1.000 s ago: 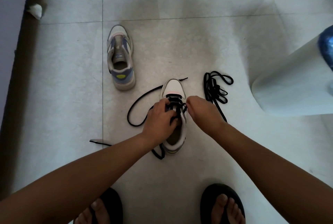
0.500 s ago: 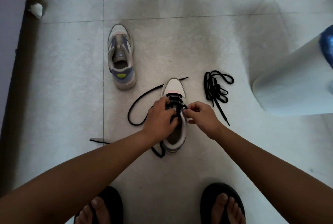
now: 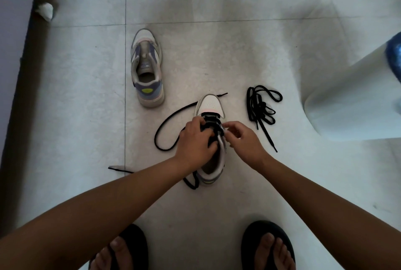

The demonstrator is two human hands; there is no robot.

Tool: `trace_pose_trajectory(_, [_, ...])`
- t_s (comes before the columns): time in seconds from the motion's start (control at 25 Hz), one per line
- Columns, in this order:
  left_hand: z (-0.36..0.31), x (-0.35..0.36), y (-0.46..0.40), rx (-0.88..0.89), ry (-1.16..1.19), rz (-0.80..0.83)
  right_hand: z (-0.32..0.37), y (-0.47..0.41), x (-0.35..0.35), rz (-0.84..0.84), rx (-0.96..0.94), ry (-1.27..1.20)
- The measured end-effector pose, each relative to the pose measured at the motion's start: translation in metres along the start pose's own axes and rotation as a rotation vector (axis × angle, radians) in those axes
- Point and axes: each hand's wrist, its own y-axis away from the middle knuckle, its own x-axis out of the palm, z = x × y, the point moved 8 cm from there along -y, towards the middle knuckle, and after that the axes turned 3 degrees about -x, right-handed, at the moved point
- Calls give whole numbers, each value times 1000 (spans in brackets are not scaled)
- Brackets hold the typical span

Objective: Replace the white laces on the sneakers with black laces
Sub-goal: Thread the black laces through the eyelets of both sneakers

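Fingers (image 3: 225,127) of your right hand (image 3: 243,141) are pinching the black lace (image 3: 165,126); your left hand (image 3: 196,139) is gripping the sneaker (image 3: 209,104). Tugging hard risks uneven tails.

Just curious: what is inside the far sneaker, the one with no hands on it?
The laceless grey-and-blue sneaker shows only a grey tongue and dark insole; its toe interior is hidden.
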Motion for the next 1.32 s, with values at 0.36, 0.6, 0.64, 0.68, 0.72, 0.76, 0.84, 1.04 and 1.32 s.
trace_pose_trajectory(0.36, [0, -1, 4, 68, 118, -2, 13, 27, 22, 94, -249, 359])
trace_pose_trajectory(0.6, [12, -1, 24, 92, 349, 177, 14, 29, 18, -33, -171, 254])
trace_pose_trajectory(0.64, [16, -3, 26, 80, 377, 191, 13, 30, 18, -35, -155, 260])
trace_pose_trajectory(0.68, [19, -4, 27, 72, 392, 207, 13, 29, 18, -34, -149, 280])
trace_pose_trajectory(0.72, [19, -6, 27, 72, 395, 227, 15, 29, 19, -36, -154, 308])
trace_pose_trajectory(0.76, [19, -6, 27, 77, 391, 249, 17, 28, 20, -44, -164, 339])
trace_pose_trajectory(0.84, [15, -5, 28, 94, 363, 288, 22, 29, 20, -61, -188, 408])
trace_pose_trajectory(1.04, [26, -24, 4, 31, 375, 108, 25, 31, 20, -44, -194, 563])
trace_pose_trajectory(1.32, [41, -1, -47, -133, 268, 307, 32, 20, 3, -40, -189, 711])
